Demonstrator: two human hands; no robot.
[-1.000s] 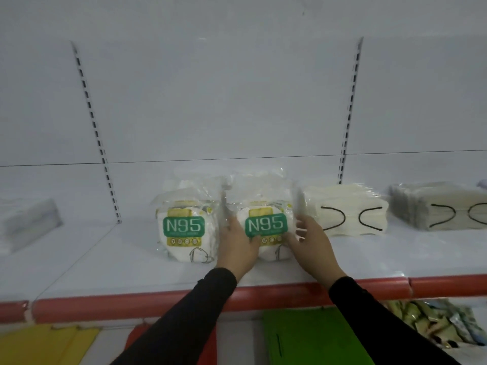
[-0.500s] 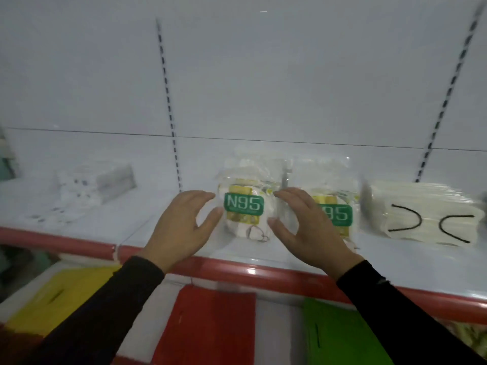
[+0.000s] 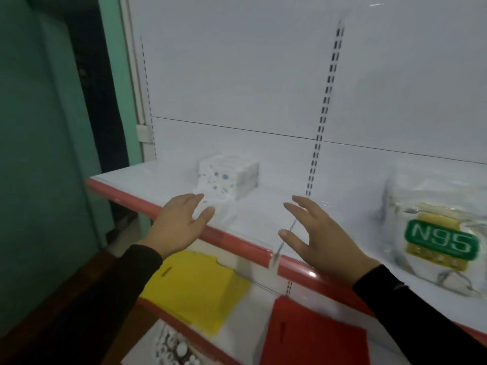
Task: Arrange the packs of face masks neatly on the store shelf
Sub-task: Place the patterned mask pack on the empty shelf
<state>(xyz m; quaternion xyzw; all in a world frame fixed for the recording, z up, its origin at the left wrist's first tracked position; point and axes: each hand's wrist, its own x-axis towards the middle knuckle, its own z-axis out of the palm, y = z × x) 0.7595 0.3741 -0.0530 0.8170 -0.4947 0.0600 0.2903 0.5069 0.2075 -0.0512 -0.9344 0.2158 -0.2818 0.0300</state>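
Here, two empty hands, left hand [image 3: 177, 227] and right hand [image 3: 320, 239], two mask packs: spotted pack [image 3: 228, 179], N95 pack [image 3: 437, 241].

Likely a shop, white slotted shelving [image 3: 263, 214], red shelf edge strips [image 3: 237, 239], packaged N95 masks [image 3: 437, 238]

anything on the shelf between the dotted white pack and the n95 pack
No pack: the head view shows bare shelf between the dotted white pack and N95 pack; only the open right hand hovers there.

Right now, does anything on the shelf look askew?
Yes. The white dotted mask pack sits turned at an angle to the shelf's red front edge, apart from the N95 pack. Both hands are open, touching neither.
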